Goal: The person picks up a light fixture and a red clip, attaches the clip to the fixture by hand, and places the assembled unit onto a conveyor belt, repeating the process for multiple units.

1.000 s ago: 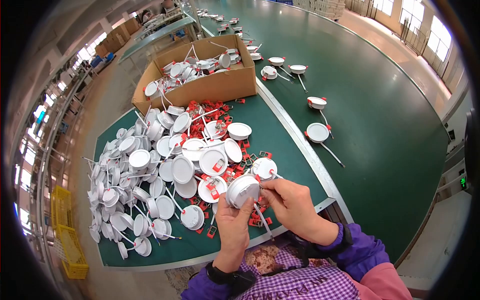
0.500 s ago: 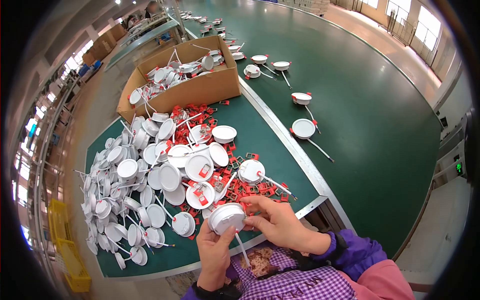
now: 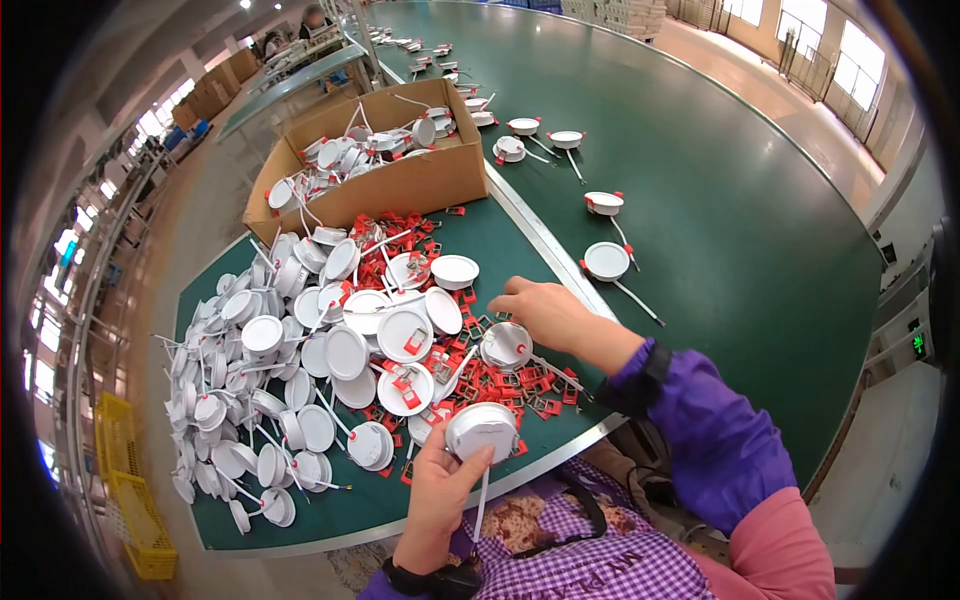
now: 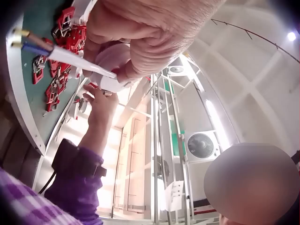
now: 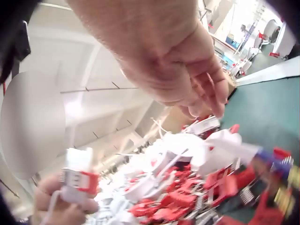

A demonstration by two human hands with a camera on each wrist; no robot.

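My left hand (image 3: pixel 438 488) holds a white round downlight (image 3: pixel 484 430) at the table's front edge, thumb against its back. Its white cable (image 3: pixel 480 505) hangs down, with bare coloured wire ends in the left wrist view. A red spring clip (image 5: pixel 89 183) sits on the side of this downlight in the right wrist view. Away from it, my right hand (image 3: pixel 548 315) reaches over the heap of red spring clips (image 3: pixel 500 385), close above another downlight (image 3: pixel 506 346). Its fingers are loosely bent, and nothing shows between them in the right wrist view.
A big heap of white downlights (image 3: pixel 262 335) covers the table's left side. Behind it stands a cardboard box (image 3: pixel 390 180) filled with more. Past a metal rail (image 3: pixel 540 235), a green belt (image 3: pixel 740 260) carries several clipped downlights. Yellow crates (image 3: pixel 140 515) stand at the left.
My right hand has let go of the downlight and moved forward over the red clips. The left hand keeps its grip on the downlight near the table edge.
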